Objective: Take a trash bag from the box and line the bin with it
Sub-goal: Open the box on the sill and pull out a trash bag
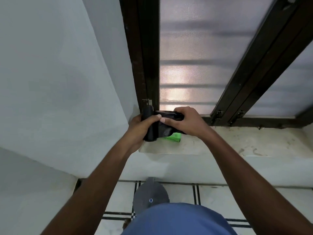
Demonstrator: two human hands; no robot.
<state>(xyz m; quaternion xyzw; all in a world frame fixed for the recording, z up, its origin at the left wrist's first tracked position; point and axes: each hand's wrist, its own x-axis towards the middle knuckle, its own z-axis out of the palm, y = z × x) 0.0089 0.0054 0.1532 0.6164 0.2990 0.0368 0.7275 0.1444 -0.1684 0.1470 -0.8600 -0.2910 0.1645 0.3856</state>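
Both arms reach out over the pale window ledge (228, 141), and the hands meet just above its left end. The left hand (140, 128) is wrapped round a black roll of trash bags (149, 126), which stands more or less upright in the grip, its top poking up past the fingers against the dark window frame (144, 65). The right hand (188, 121) is closed on a loose black trash bag (169, 115) that stretches sideways from the roll, pinched between thumb and fingers, so the two hands nearly touch at the thumbs.

Just beneath the hands, lying on the ledge, a bright green box (174, 137) peeks out; most of it is hidden by the black plastic and the right wrist. Behind it all is a mesh-screened window (194, 56) with light glowing through.

Down on the tiled floor (211, 197), near the person's feet and close to the wall under the ledge, stands a grey bin (149, 194) with its round lid on. The blue shirt (177, 219) fills the near edge.
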